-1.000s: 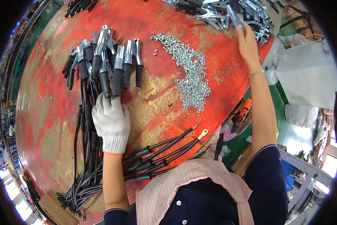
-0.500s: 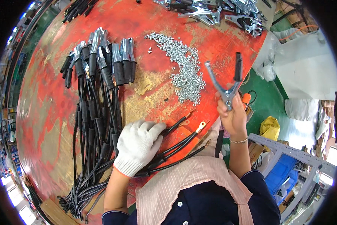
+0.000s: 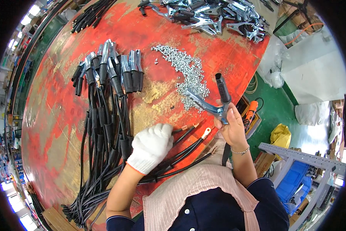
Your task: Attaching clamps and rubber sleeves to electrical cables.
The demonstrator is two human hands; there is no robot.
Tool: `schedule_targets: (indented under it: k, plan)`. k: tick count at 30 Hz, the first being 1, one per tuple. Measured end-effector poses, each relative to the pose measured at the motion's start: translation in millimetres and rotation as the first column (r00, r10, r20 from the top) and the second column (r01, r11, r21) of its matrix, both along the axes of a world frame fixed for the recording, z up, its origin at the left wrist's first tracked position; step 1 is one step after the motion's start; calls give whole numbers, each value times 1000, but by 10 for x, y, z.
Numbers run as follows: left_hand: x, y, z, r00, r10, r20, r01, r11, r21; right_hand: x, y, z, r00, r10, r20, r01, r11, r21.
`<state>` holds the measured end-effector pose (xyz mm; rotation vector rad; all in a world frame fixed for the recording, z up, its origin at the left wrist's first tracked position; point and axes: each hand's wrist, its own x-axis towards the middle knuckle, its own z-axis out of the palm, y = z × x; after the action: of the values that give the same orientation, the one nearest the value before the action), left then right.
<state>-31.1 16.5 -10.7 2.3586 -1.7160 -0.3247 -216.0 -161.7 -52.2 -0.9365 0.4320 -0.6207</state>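
Note:
My left hand (image 3: pixel 151 147), in a white knit glove, is closed around a black cable (image 3: pixel 177 131) whose copper-coloured end sticks out past the fingers. Bare apart from a bracelet, my right hand (image 3: pixel 234 129) grips a metal spring clamp (image 3: pixel 206 104) by its pivot end. One arm of the clamp wears a black sleeve (image 3: pixel 222 89) and points away from me; the other, bare metal, points to the far left. Below the gloved hand lie more black cables, one ending in a ring terminal (image 3: pixel 206 132).
Small nuts (image 3: pixel 190 73) are strewn mid-table. To their left lies a bundle of cables fitted with clamps (image 3: pixel 111 71). Loose clamps (image 3: pixel 219 17) are heaped at the far edge, near black cables (image 3: pixel 92 14) at far left. An orange-handled tool (image 3: pixel 251 111) sits beyond the table's right edge.
My right hand has come lower and turned the clamp, so its bare arm now tips left over the nuts. My left hand has shifted slightly right, and a cable's copper end now shows past its fingers.

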Motion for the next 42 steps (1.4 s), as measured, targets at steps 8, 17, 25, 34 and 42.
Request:
schedule_targets:
  k: [8,17,25,34,42]
  plan:
    - [552,-179,189,490,201,-848,166,934,318,-40,-151,85,988,-143,56,147,986,-76]
    - [347,-128,136,77,377,-923,-214,911,354,-8,-287,-121,909,-254,330,148,938,314]
    - [226,-29,-82,321,240,-916,-298,944,143,350,-69,362,997,15,-80,-36,963,-268]
    - [196,-88,31,440,324,-837,-286,935,211,430,157,421,989,118,-93,-140,952,-272]
    - [180,-102,68,480,339,-809,-274,934,229,396,189,425,994,91,-63,-103,966,-239]
